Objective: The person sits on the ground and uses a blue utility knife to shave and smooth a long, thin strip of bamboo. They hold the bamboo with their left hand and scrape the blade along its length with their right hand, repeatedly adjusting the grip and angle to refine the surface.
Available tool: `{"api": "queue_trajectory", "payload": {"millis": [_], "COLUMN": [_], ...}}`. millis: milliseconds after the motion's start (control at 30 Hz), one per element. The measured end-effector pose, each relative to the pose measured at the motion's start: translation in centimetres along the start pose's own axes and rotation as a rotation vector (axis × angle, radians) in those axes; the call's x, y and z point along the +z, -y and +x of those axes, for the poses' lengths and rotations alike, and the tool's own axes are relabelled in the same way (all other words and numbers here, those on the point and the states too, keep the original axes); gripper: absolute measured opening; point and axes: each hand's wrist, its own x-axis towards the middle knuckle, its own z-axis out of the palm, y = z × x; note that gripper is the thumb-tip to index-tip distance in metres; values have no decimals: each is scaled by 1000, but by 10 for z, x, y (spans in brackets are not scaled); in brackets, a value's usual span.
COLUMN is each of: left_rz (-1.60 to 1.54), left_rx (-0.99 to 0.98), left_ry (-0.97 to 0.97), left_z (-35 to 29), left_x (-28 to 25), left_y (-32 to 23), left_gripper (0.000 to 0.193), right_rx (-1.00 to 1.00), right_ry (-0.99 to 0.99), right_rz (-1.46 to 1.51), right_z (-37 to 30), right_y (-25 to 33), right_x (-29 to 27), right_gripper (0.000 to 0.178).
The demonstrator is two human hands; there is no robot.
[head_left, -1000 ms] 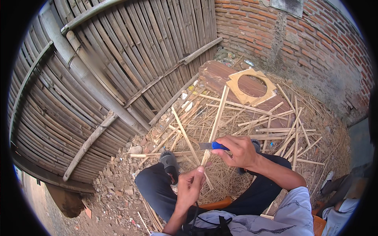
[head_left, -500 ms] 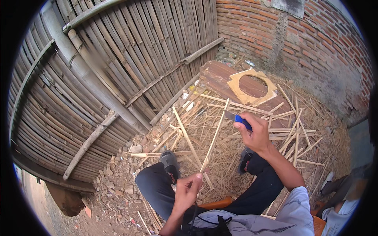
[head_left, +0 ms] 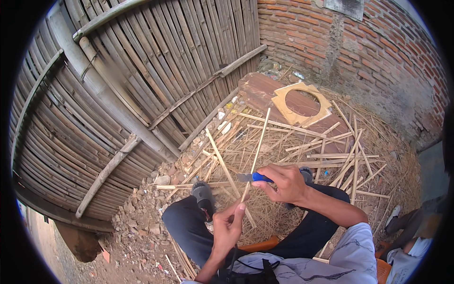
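My left hand (head_left: 227,227) is closed on the lower end of a thin pale bamboo strip (head_left: 261,139), which slants up and away from me. My right hand (head_left: 282,183) grips a knife (head_left: 263,177) by its blue handle. Its blade (head_left: 244,177) lies against the strip a little above my left fingers. Part of the strip is hidden by the knife and the right fingers. Another pale strip (head_left: 220,154) lies on the shavings just left of it.
Bamboo strips (head_left: 354,161) and shavings (head_left: 269,217) cover the ground ahead. On a brown board (head_left: 257,90) lies a tan panel (head_left: 283,106) with a round hole. A bamboo fence (head_left: 189,71) stands left, a brick wall (head_left: 302,42) behind. Another person's leg (head_left: 406,225) shows at right.
My right hand has drawn the knife down along the strip toward my left hand. The strip stands a bit more upright, and my left hand keeps its hold.
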Motion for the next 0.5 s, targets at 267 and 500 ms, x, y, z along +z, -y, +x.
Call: {"api": "queue_trajectory", "payload": {"millis": [267, 500], "left_rz": [-77, -108], "left_rx": [-99, -132], "left_ry": [75, 183], "left_z": [-8, -26], "left_x": [-12, -42], "left_y": [0, 17], "left_gripper": [39, 38], "right_rx": [60, 381], "right_ry": [-131, -399], "right_rz": [-77, -146], "right_z": [9, 34], "right_y": [-19, -64], "right_x": [-8, -69], "right_gripper": [28, 28]}}
